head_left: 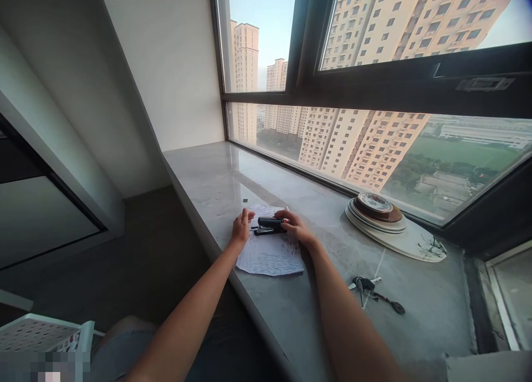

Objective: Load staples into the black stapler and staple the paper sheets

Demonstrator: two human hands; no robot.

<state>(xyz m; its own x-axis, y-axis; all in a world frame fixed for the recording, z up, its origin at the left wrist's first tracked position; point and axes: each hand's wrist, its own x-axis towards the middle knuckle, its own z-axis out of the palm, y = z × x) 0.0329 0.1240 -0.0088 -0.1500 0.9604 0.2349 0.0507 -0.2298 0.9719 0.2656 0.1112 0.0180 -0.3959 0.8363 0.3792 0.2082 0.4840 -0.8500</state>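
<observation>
A sheet of handwritten paper (270, 254) lies on the marble window ledge (216, 177). A black stapler (269, 225) sits across the paper's far edge. My right hand (296, 225) curls over the stapler's right end, fingers closed on it. My left hand (241, 227) rests on the paper's left top corner, fingers bent and pressing down beside the stapler's left end.
Stacked decorative plates (380, 215) stand at the right of the ledge by the window. A bunch of keys (372, 293) lies near the right forearm. A small dark bit (245, 200) lies beyond the paper. A white perforated stool (41, 335) is at lower left.
</observation>
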